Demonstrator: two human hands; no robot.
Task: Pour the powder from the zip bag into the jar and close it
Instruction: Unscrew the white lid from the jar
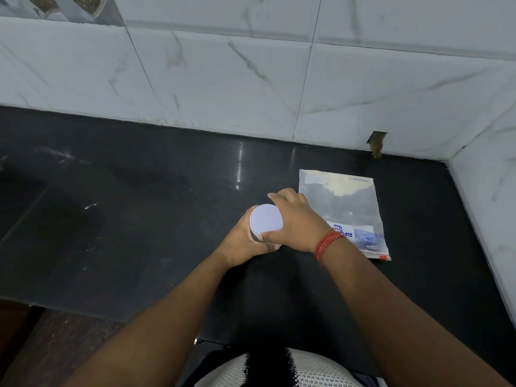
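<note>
A white round lid [265, 219] covers the top of the jar, whose body is hidden inside my left hand [243, 241]. My left hand wraps the jar from the left and below. My right hand [296, 222], with a red thread at the wrist, grips the lid's right edge with fingers over the rim. The clear zip bag [349, 202] lies flat on the black counter just right of my hands, with blue print at its near end and a little pale powder at its far end.
The black stone counter [139, 219] runs left and toward me. White marbled tile walls [223, 79] close it at the back and right, forming a corner at the far right. A chipped hole [377, 143] sits low in the back wall.
</note>
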